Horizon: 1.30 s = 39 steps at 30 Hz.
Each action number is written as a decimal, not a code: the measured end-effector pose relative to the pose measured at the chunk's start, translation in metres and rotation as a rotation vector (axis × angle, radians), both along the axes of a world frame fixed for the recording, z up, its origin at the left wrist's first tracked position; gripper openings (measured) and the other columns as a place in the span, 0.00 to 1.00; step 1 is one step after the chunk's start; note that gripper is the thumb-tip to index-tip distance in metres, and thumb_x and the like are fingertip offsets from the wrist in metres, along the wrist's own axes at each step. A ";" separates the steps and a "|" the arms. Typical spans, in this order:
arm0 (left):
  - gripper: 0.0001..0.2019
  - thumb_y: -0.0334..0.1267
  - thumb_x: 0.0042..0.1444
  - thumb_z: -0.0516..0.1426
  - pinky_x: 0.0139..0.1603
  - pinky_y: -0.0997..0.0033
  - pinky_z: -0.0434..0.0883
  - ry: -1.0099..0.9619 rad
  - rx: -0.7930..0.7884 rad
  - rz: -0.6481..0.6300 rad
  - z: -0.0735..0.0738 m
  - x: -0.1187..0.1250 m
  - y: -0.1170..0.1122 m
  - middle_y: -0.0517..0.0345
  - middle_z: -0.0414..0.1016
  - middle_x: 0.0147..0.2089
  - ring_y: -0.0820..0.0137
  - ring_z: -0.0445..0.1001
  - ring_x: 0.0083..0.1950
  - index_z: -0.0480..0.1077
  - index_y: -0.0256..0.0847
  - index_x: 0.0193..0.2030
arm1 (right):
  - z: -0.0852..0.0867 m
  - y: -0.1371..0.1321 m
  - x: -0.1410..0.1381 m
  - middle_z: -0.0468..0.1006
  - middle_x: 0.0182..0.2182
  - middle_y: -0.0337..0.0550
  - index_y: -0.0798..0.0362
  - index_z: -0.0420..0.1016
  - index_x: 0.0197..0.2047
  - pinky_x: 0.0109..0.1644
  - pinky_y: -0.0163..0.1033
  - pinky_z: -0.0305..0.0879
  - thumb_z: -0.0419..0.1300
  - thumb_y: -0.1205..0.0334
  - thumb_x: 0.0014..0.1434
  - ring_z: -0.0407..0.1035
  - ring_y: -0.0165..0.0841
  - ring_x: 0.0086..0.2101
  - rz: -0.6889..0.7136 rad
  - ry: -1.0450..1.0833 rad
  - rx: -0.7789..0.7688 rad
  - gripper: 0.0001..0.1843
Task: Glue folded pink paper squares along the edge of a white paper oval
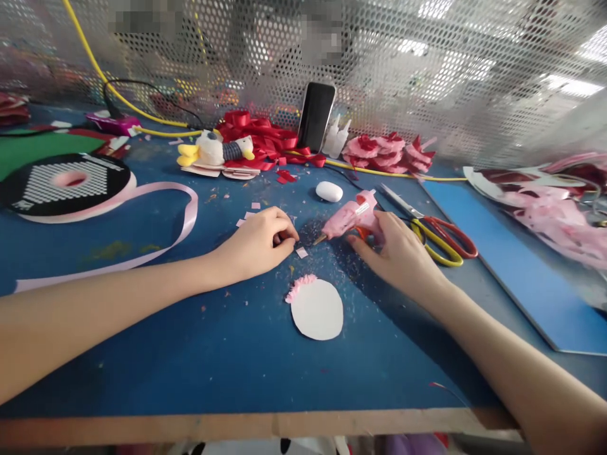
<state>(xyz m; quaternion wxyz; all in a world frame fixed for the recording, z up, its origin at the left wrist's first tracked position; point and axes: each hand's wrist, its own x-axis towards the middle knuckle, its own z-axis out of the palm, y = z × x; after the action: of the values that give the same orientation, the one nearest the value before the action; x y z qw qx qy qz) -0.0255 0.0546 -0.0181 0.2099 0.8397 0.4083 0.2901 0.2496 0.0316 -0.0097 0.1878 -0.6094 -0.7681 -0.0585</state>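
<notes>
My left hand rests on the blue table with its fingers curled in a pinch; whatever they hold is too small to make out. My right hand reaches to a pink glue gun that lies on the table, and its fingers touch the trigger end. The gun's nozzle points left at a spot sprinkled with small scraps. In front of both hands lies a white oval card with a short pink ruffle along its upper left rim. A small pink square lies beside my left fingertips.
Red-and-yellow scissors lie right of the gun. A pink ribbon spool trails ribbon at the left. At the back stand a phone, red ribbon pieces, pink flowers, a plush toy and a white case. A blue board is right.
</notes>
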 end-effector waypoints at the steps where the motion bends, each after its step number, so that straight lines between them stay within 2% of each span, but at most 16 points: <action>1: 0.05 0.28 0.57 0.60 0.41 0.70 0.73 -0.002 -0.013 0.008 0.001 0.000 0.000 0.54 0.77 0.45 0.75 0.74 0.33 0.79 0.36 0.36 | -0.001 -0.001 -0.002 0.77 0.43 0.54 0.55 0.69 0.53 0.42 0.46 0.67 0.58 0.47 0.63 0.73 0.46 0.42 0.013 -0.011 0.014 0.23; 8: 0.05 0.29 0.57 0.60 0.43 0.69 0.73 0.004 -0.034 0.015 0.002 0.000 0.002 0.55 0.78 0.45 0.73 0.75 0.34 0.79 0.38 0.35 | -0.006 -0.002 -0.008 0.76 0.42 0.53 0.57 0.69 0.53 0.41 0.48 0.68 0.56 0.49 0.66 0.72 0.46 0.40 0.066 -0.063 0.038 0.21; 16: 0.05 0.28 0.57 0.60 0.41 0.71 0.72 -0.021 -0.041 -0.005 0.001 0.001 0.002 0.55 0.78 0.44 0.75 0.74 0.33 0.79 0.38 0.34 | -0.007 -0.001 -0.010 0.76 0.43 0.55 0.59 0.69 0.55 0.42 0.49 0.69 0.56 0.49 0.67 0.73 0.48 0.42 0.082 -0.084 0.050 0.23; 31: 0.06 0.28 0.56 0.60 0.41 0.71 0.72 -0.041 -0.041 -0.036 0.000 0.000 0.004 0.55 0.78 0.43 0.74 0.75 0.35 0.80 0.39 0.35 | 0.003 -0.002 -0.011 0.74 0.43 0.53 0.55 0.68 0.54 0.44 0.49 0.69 0.53 0.56 0.67 0.72 0.47 0.43 0.111 -0.083 0.078 0.17; 39: 0.07 0.30 0.56 0.60 0.43 0.68 0.73 -0.041 -0.043 -0.045 0.000 -0.001 0.004 0.55 0.78 0.44 0.71 0.75 0.36 0.81 0.41 0.34 | 0.012 -0.008 -0.020 0.74 0.44 0.55 0.51 0.66 0.56 0.46 0.54 0.65 0.51 0.59 0.67 0.68 0.50 0.45 0.097 -0.189 0.197 0.16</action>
<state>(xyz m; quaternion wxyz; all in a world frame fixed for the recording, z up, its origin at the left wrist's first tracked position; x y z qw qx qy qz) -0.0260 0.0586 -0.0182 0.2427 0.8379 0.3910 0.2934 0.2291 0.0241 0.0023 0.1762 -0.5418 -0.8015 -0.1814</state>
